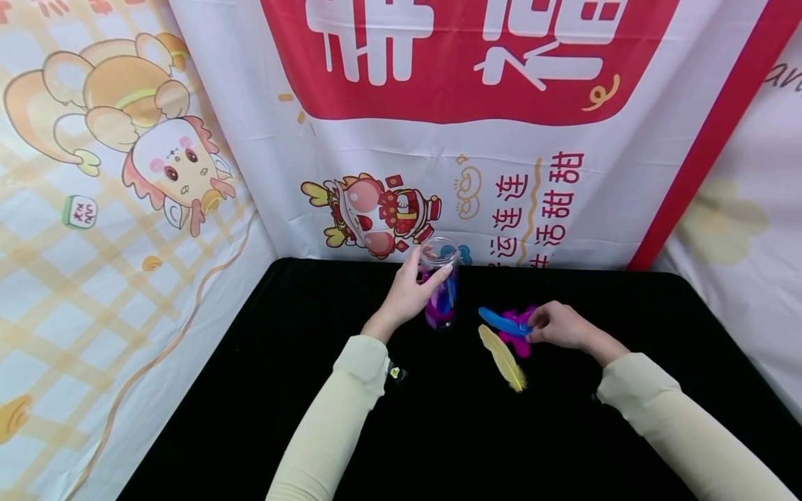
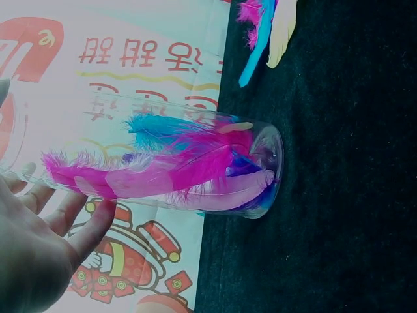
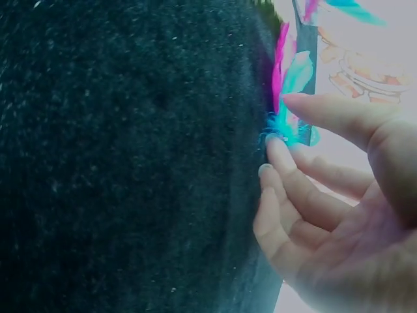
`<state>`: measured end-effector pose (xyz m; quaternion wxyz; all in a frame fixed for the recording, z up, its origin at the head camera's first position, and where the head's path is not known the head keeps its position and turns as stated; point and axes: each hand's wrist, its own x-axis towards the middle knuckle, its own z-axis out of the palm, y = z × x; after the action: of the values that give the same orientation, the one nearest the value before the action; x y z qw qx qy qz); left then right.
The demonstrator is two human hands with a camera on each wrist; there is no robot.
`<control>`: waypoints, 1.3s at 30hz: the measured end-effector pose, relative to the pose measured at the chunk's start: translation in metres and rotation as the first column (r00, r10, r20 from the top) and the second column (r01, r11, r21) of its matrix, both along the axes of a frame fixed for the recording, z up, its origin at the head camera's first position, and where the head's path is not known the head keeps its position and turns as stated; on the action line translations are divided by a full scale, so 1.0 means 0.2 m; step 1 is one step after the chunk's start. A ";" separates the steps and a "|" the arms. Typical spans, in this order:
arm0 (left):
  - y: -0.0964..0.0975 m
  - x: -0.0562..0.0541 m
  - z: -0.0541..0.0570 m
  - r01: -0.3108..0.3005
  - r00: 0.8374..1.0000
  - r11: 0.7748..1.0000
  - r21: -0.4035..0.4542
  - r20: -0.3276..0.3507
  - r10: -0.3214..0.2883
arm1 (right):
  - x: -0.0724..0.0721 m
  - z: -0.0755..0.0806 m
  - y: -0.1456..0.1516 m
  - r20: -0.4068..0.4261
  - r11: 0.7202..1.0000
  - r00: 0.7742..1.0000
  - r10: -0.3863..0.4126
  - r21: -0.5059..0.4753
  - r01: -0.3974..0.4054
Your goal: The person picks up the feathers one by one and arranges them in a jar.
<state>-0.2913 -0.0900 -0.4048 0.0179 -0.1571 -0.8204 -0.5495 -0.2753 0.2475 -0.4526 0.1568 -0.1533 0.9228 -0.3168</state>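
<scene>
A clear plastic jar (image 1: pixel 442 296) stands near the table's back edge with pink, purple and blue feathers (image 2: pixel 169 169) inside it. My left hand (image 1: pixel 410 289) grips the jar around its upper part, thumb on the near side. To the right, my right hand (image 1: pixel 557 325) pinches a blue feather (image 1: pixel 501 321) between thumb and fingertips at its fluffy end, as the right wrist view also shows. Magenta feathers (image 1: pixel 517 346) lie just beneath and behind the blue one. A yellow feather (image 1: pixel 504 358) rests on the table nearer to me, apart from both hands.
The black-covered table (image 1: pixel 438 431) has its back edge against a printed cloth backdrop (image 1: pixel 388 146). Another patterned cloth (image 1: pixel 125 292) hangs along the left side, and a pale cloth (image 1: pixel 739 229) hangs on the right.
</scene>
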 end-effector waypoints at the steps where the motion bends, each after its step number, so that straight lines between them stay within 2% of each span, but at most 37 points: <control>1: 0.00 0.00 0.00 0.000 1.000 1.000 0.001 -0.001 0.000 | 0.00 0.00 0.00 0.007 1.000 1.000 -0.009 -0.004 0.009; 4: 0.01 0.00 0.01 -0.002 1.000 1.000 -0.002 -0.010 0.002 | 0.00 -0.01 0.00 0.035 0.999 0.998 -0.049 -0.008 0.050; 8: 0.02 -0.01 0.02 -0.005 1.000 1.000 -0.006 -0.021 0.005 | -0.01 0.00 0.00 0.042 0.999 0.998 -0.049 -0.006 0.049; 14: 0.03 -0.01 0.03 -0.021 0.999 1.000 -0.022 -0.039 0.020 | -0.03 0.01 0.02 0.064 0.999 0.998 -0.012 -0.052 0.015; 20: 0.02 -0.01 0.02 -0.032 0.999 0.999 -0.013 -0.018 0.032 | -0.03 -0.01 0.03 0.067 0.994 0.998 0.011 -0.108 -0.004; 30: 0.02 0.00 0.01 -0.033 0.999 0.999 -0.006 0.005 0.033 | -0.01 -0.01 0.02 0.020 0.995 0.999 0.049 -0.093 -0.047; 39: 0.02 0.01 -0.01 -0.025 1.000 1.000 -0.008 -0.016 0.025 | -0.01 -0.01 0.01 0.058 0.995 0.996 0.066 -0.080 -0.061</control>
<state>-0.2900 -0.0858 -0.4060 0.0307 -0.1511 -0.8243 -0.5448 -0.2773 0.2501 -0.4551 0.1887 -0.1787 0.8992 -0.3520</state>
